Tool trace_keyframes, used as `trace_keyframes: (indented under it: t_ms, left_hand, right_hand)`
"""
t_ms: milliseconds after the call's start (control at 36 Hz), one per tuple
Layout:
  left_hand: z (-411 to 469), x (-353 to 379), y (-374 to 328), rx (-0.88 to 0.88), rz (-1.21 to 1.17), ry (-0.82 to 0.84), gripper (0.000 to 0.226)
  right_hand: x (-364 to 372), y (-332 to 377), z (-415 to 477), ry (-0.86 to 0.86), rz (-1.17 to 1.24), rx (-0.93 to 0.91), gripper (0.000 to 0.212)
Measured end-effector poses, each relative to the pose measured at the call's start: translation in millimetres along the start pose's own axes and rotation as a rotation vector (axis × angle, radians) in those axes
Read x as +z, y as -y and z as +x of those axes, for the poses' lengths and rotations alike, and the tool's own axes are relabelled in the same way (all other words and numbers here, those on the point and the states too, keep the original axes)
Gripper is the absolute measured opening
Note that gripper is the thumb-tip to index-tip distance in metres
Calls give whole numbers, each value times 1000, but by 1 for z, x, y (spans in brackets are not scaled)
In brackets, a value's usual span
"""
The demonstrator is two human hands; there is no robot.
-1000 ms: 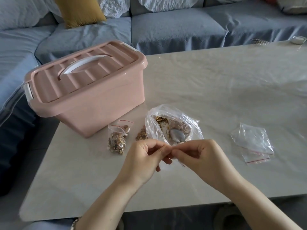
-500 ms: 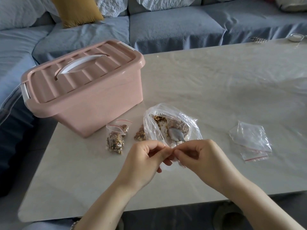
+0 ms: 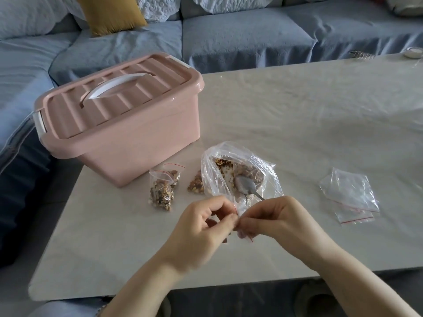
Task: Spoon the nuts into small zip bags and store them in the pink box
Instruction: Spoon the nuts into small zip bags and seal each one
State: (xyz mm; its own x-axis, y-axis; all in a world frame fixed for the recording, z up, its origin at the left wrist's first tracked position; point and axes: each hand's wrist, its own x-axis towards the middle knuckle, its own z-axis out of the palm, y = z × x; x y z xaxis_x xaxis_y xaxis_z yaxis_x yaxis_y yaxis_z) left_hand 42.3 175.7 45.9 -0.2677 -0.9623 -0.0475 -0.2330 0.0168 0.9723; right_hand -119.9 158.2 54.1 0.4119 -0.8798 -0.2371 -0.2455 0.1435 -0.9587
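My left hand (image 3: 203,227) and my right hand (image 3: 277,220) meet fingertip to fingertip near the table's front, both pinching a small clear zip bag (image 3: 238,210) with a red strip; most of it is hidden by my fingers. Just beyond them lies a big clear bag of nuts (image 3: 238,172) with a metal spoon (image 3: 246,186) resting inside. A filled small zip bag (image 3: 163,189) lies to the left, and a second one (image 3: 196,186) is half hidden behind the big bag. The pink box (image 3: 119,124) stands at the left, lid on, white handle down.
A small pile of empty zip bags (image 3: 350,195) lies on the pale table (image 3: 297,110) to the right. A blue-grey sofa (image 3: 240,35) with a mustard cushion (image 3: 109,12) wraps the far and left sides. A small white object (image 3: 412,52) sits at the far right corner.
My hands stay together at the same place, still pinching the small bag; the fingers have shifted slightly along its top. Nothing else on the table has moved.
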Motion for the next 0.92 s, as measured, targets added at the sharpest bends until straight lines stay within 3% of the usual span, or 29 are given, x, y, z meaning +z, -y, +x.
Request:
trace_keyframes:
  t_ms: [167, 250, 389, 528, 583, 611, 667, 722, 778, 833, 917]
  left_hand:
    - [1, -6, 11, -16, -285, 95, 14]
    - [0, -7, 14, -49, -387, 119, 10]
    - [0, -9, 15, -77, -505, 136, 6]
    - [0, -11, 13, -127, -590, 120, 8]
    - [2, -11, 12, -180, -458, 72, 15]
    - [2, -10, 12, -194, -321, 33, 17]
    - [3, -9, 12, -177, 135, -67, 22]
    - [3, -4, 10, -172, 614, -160, 24]
    - [2, 3, 9, -157, 852, -253, 25]
    - [3, 8, 12, -40, 933, -295, 26]
    - [3, 2, 21, 220, 752, -269, 16]
  right_hand:
    - [1, -1, 2, 120, 395, 156, 9]
    - [3, -4, 3, 146, 446, 189, 3]
    - [4, -6, 2, 212, 502, 201, 11]
    - [1, 1, 4, 66, 655, 233, 8]
    - [3, -1, 5, -82, 479, 200, 14]
    - [4, -5, 5, -182, 259, 161, 18]
    - [8, -14, 3, -393, -253, 57, 16]
    - [12, -20, 2, -484, -525, -46, 12]
    - [15, -26, 4, -477, -661, -156, 16]
    - [16, -30, 6, -477, -684, -205, 20]
    - [13, -26, 7, -486, -418, -125, 28]
